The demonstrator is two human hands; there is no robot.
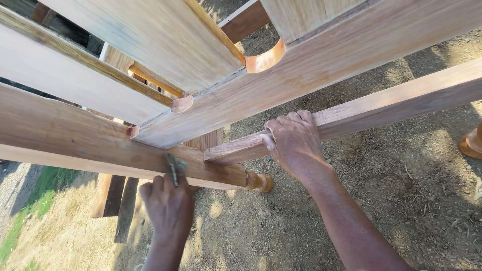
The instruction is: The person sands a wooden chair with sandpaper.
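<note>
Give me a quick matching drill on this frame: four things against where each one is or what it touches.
1 left hand
2 right hand
3 turned wooden foot
4 grass

a gripping the diagonal rail
b far lower left of the ground
c pressing a small metal blade to the frame rail
d on the dirt between the hands

1-c, 2-a, 3-d, 4-b

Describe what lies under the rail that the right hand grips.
Under the rail, bare dirt ground strewn with wood chips. The right hand covers part of the rail near its joint.
</note>
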